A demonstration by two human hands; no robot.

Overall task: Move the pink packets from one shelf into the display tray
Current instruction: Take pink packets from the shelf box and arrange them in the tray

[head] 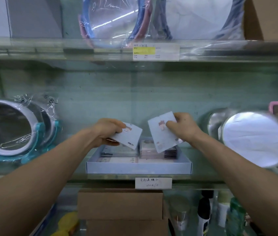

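Pinching left packet (129, 137) in left hand (108, 132), right packet (160, 139) in right hand (184, 128).
Display tray (138, 167) at my six o'clock, under both; right packet nearer.

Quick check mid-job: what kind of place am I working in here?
Most likely a retail shop's shelf aisle, or its stockroom. The shelf edges carry a printed price label and a handwritten tag, plastic-wrapped mirrors sit stacked at left, and a display tray holds packets.

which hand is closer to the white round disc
Right. The right hand sits just left of the white round disc; the left hand is farther left, above the display tray.
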